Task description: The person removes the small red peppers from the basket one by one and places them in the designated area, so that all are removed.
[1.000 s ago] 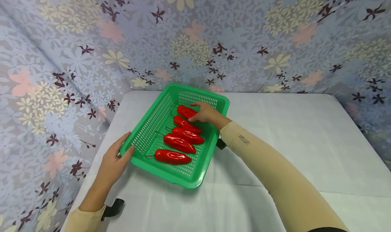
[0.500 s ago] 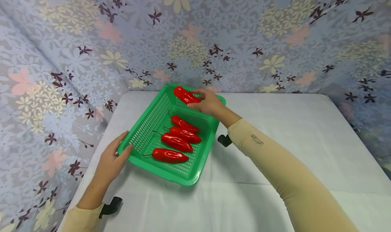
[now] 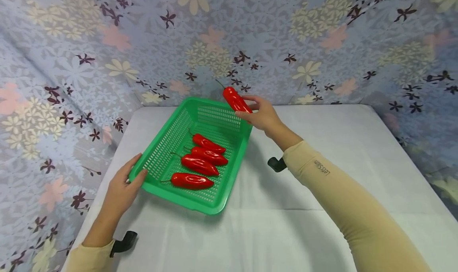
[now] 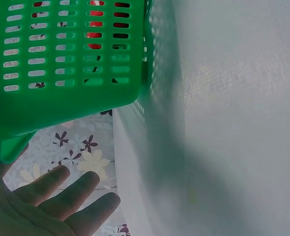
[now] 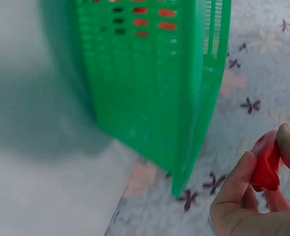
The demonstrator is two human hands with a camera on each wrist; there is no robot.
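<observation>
"Where is the red pepper?"

"Held up at the upper middle of the head frame, where it overlaps the top right corner of the green basket."

"Which way does it point?"

"Its long axis runs aslant: the thin stem aims at the upper left, the tip end at the lower right."

"And the fingers on it?"

"Those of the right hand are clamped with the thumb on the tip end. In the right wrist view it stands clear of the basket rim."

"What lies in the basket?"

"Four other peppers in a rough row, stems to the left or upper left, tips to the right or lower right. The nearest lies almost level across the frame."

"The left hand?"

"It has the basket's left corner between thumb and index finger; the left wrist view shows its other three fingers straight and apart."

"And under it all?"

"A white surface, the basket skewed on its left half, with a floral backdrop behind."
</observation>
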